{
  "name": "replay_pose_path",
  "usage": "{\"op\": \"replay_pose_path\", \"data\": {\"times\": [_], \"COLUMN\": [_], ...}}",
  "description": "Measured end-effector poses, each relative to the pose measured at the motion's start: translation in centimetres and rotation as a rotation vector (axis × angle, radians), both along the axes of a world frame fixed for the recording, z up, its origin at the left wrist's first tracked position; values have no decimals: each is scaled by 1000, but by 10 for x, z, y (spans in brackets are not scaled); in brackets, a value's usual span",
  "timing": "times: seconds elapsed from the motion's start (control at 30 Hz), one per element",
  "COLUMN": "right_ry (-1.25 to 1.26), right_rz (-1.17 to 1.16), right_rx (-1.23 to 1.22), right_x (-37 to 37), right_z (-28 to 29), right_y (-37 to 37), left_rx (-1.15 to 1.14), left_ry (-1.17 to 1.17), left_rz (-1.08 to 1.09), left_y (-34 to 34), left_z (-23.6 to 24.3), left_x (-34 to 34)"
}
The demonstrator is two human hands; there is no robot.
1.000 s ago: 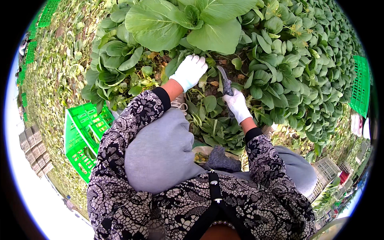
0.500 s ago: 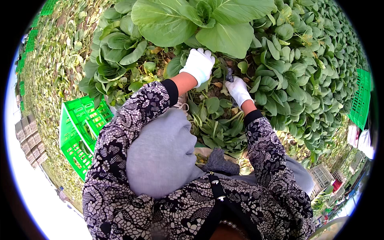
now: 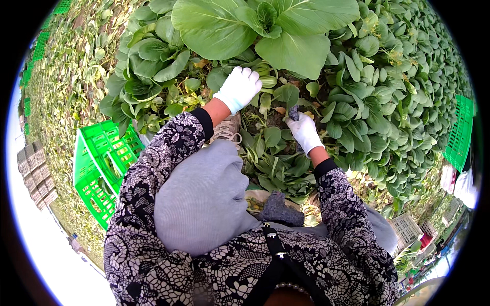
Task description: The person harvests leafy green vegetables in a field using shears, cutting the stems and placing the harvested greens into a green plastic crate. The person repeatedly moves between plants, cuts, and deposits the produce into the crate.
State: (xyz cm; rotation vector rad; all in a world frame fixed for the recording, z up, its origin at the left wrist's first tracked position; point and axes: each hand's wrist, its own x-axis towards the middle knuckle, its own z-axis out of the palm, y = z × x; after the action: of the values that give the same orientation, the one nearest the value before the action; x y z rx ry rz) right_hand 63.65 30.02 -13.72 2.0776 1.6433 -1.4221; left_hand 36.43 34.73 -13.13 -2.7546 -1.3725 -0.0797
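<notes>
While the right gloved hand [image 3: 304, 131] is closed round a grey-wrapped tool handle [image 3: 293, 113], the tool's far end is lost among leaves. Left gloved hand [image 3: 239, 91]: fingers bent, just beside pale stalks [image 3: 268, 79]; cannot tell whether it grips anything. Large pak choi [image 3: 265, 30] on the far side of both hands, cut off by upper edge, its base under its own leaves. Loose greens [image 3: 280, 163] near, right of the left knee [image 3: 196, 199]. Dark grey lump [image 3: 280, 210] nearer, kind unclear. Green crate [image 3: 94, 188] left, partly behind the left sleeve [image 3: 168, 148]; any lettering too small to read.
</notes>
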Motion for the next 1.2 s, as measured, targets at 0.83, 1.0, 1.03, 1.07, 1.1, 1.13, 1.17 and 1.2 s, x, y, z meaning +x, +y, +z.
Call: {"op": "replay_pose_path", "data": {"times": [0.83, 1.0, 1.03, 1.07, 1.1, 1.13, 1.17, 1.2], "right_ry": [309, 74, 102, 128, 90, 54, 1, 3], "right_rz": [-52, 122, 30, -62, -55, -47, 15, 72], "right_rx": [-189, -111, -105, -95, -78, -63, -36, 61], "right_x": [-55, -29, -24, -18, -19, -21, -26, -31], "right_z": [-53, -44, -44, -43, -31, -19, -3, 9], "right_y": [67, -14, -29, -44, -49, -54, -51, -46], "left_rx": [110, -117, -44, -76, -108, -169, -146, -216], "left_ry": [125, 102, 36, 10, -17, -64, -117, -128], "left_rz": [199, 219, 220, 201, 181, 191, 217, 223], "left_y": [25, 13, 2, -8, -19, -30, -42, -48], "left_z": [-17, -6, -3, 6, 17, 26, 31, 36], "left_x": [1, -16, -21, -26, -30, -33, -40, -44]}}
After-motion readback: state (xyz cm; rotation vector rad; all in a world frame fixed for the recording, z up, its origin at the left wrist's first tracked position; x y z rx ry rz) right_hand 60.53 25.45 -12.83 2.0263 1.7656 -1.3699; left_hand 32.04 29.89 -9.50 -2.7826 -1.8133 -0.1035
